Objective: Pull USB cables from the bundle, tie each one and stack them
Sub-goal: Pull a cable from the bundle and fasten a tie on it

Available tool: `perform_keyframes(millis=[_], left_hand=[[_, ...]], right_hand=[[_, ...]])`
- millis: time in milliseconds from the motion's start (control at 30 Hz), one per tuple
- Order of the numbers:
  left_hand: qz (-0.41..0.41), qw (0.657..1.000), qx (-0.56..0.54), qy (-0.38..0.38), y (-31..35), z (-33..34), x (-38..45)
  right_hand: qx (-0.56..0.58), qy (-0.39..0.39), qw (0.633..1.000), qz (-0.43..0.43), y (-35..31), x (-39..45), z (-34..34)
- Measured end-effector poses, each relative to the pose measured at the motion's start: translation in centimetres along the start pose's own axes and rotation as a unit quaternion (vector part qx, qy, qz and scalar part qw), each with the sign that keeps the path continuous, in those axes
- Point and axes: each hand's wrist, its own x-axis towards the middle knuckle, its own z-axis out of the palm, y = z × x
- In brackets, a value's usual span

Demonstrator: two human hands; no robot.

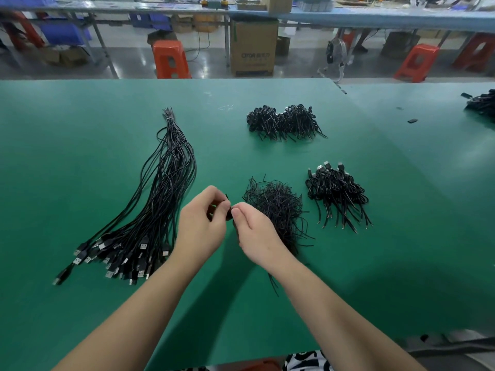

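Tying in progress, with plenty of the bundle left to go

I count two stacks of tied cables, one to the right [338, 195] and one farther back [284, 122], while the untied bundle [150, 210] on the worktop [80, 129] looks large; my left hand [202, 226] and right hand [257, 234] meet, fingertips pinching a small coiled cable [228, 210] beside the loose ties [276, 207]

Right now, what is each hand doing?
Left hand: pinching a small black cable.
Right hand: pinching the same cable.
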Motion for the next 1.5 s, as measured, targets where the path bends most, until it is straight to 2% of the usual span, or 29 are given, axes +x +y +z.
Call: perform_keyframes(millis=[133, 267, 333, 433, 667, 833, 933, 1033, 1200, 1300, 1500], left_hand=[[-0.132, 0.981, -0.138, -0.016, 0.4, 0.4, 0.3], [-0.272, 0.924, -0.264, -0.045, 0.8, 0.3, 0.4], [-0.320, 0.896, -0.299, -0.067, 0.6, 0.1, 0.7], [-0.346, 0.889, -0.278, -0.112, 0.0, -0.6, 1.0], [-0.345, 0.891, -0.260, -0.136, -0.6, -0.6, 1.2], [-0.346, 0.901, -0.242, -0.101, -0.8, -0.4, 1.2], [-0.291, 0.928, -0.206, -0.111, -0.6, -0.8, 1.2], [-0.220, 0.958, -0.118, -0.139, -0.4, -1.3, 1.0], [-0.154, 0.974, 0.016, -0.164, 0.0, -1.4, 1.2], [-0.164, 0.972, 0.032, -0.168, -0.1, -1.3, 1.2], [-0.209, 0.965, -0.031, -0.158, -1.0, -0.9, 1.0]], right_hand=[[-0.054, 0.081, 0.992, -0.086, 0.3, -0.4, 0.7], [-0.066, 0.131, 0.982, -0.122, 0.3, -0.5, 1.1], [-0.094, 0.108, 0.980, -0.141, 0.6, -0.4, 0.9], [-0.141, 0.048, 0.976, -0.161, 0.9, -0.4, 0.3], [-0.206, 0.087, 0.943, -0.248, 1.0, -0.7, -0.6], [-0.260, 0.117, 0.919, -0.271, 1.3, -0.6, -0.7], [-0.294, 0.128, 0.904, -0.281, 1.4, -0.5, -0.8], [-0.332, 0.132, 0.889, -0.286, 1.7, -0.5, -0.8], [-0.346, 0.125, 0.886, -0.282, 2.1, -0.3, -0.6], [-0.362, 0.111, 0.877, -0.295, 2.1, -0.2, -0.6], [-0.370, 0.073, 0.874, -0.308, 2.0, 0.1, -1.2]])
